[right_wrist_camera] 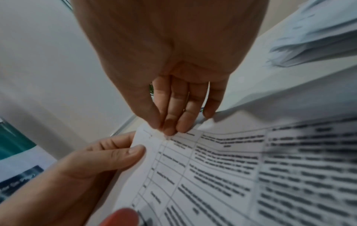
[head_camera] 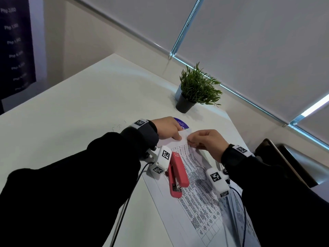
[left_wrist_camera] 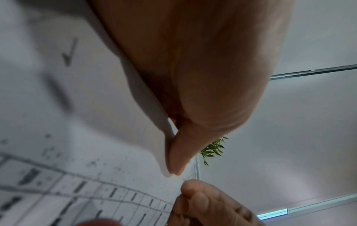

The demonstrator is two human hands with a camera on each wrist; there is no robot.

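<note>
Bench log, remote station. The white printed paper sheets [head_camera: 197, 198], ruled into a table of dark text, lie on the white desk [head_camera: 89, 107], running from 12 towards 5 o'clock in my head view. Only their far corner, at the 12 o'clock end, is raised off the desk, and both hands meet there.

Left hand [head_camera: 166, 128]: grasping that corner. The right wrist view shows the thumb on the printed face and the fingers behind it.

Right hand [head_camera: 207, 139]: thumb and fingertips pinched on the top edge of the same corner, just at 3 o'clock of the left thumb and nearly touching it.

A red plastic stapler [head_camera: 178, 173] lies on the sheets at 7 o'clock of the held corner. Its metal mouth points to 6 o'clock, and neither hand touches it.

A round purple sticker [head_camera: 181, 124] on the desk shows partly from under the left hand, at 12 o'clock. Further out at 12 o'clock stands a green leafy plant in a black pot [head_camera: 184, 105], apart from the hands. A loose pile of pale papers [right_wrist_camera: 318, 38] sits at 4 o'clock of the right hand. A dark wall poster with faint price lines [head_camera: 16, 47] hangs at 10 o'clock. Grey roller blinds [head_camera: 249, 41] run behind the desk from 12 to 3 o'clock.
</note>
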